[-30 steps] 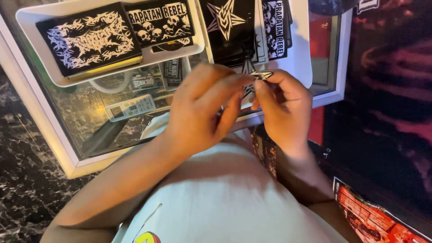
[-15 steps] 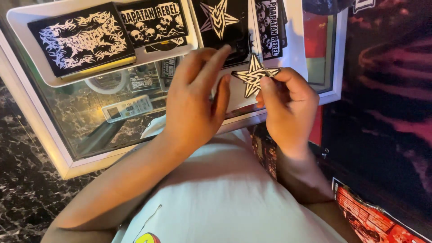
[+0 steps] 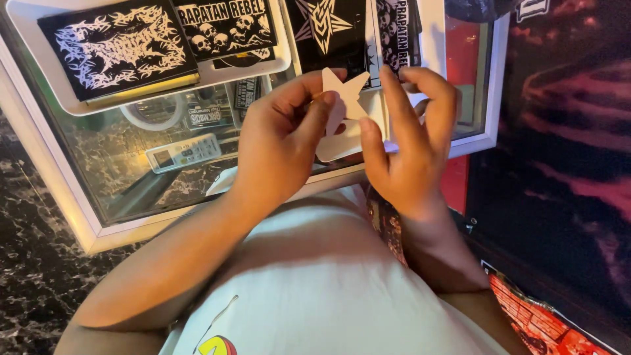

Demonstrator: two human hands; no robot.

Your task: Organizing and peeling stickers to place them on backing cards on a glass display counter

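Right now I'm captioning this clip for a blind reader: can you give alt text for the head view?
Two hands hold a pale star-shaped sticker between them, left hand and right hand pinching its edges above a white-framed glass case. Black-and-white stickers lie on a white tray atop the case.

- My left hand [image 3: 279,148] and right hand [image 3: 411,141] pinch a star-shaped sticker [image 3: 346,95] between them, its plain pale back facing me.
- My left thumb lies against the star's left edge; my right fingers [image 3: 394,98] touch its right side.
- Beneath my hands is a glass display case [image 3: 92,230] with a white frame.
- A white tray [image 3: 72,108] of black-and-white patches [image 3: 118,46] rests on the glass, up and to the left.
- A black star patch [image 3: 322,23] lies just beyond the sticker.
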